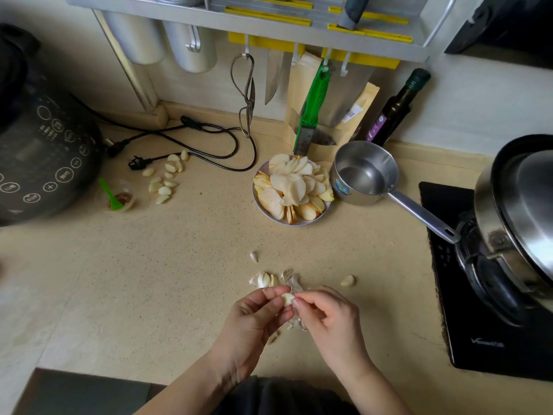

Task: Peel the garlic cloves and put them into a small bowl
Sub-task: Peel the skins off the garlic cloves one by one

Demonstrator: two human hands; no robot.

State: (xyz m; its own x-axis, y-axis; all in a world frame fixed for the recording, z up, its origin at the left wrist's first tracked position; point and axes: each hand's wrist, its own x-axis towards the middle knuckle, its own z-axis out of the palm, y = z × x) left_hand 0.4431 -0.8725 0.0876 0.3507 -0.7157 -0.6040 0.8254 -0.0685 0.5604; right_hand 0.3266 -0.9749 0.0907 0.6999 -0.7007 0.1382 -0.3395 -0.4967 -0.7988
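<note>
A pale garlic clove is pinched between both hands above the front of the beige counter. My left hand holds it from the left, my right hand from the right with thumb and forefinger at its tip. Just behind the hands lie unpeeled cloves with papery skin. A single clove lies to the right and a small one farther back. Several peeled cloves are heaped at the back left. A small clear cup with a green spoon stands beside them.
A plate of sliced fruit sits mid-counter, a steel saucepan right of it with its handle toward a black cooktop bearing a lidded pot. A rice cooker and black cords fill the back left. Knives and scissors hang behind.
</note>
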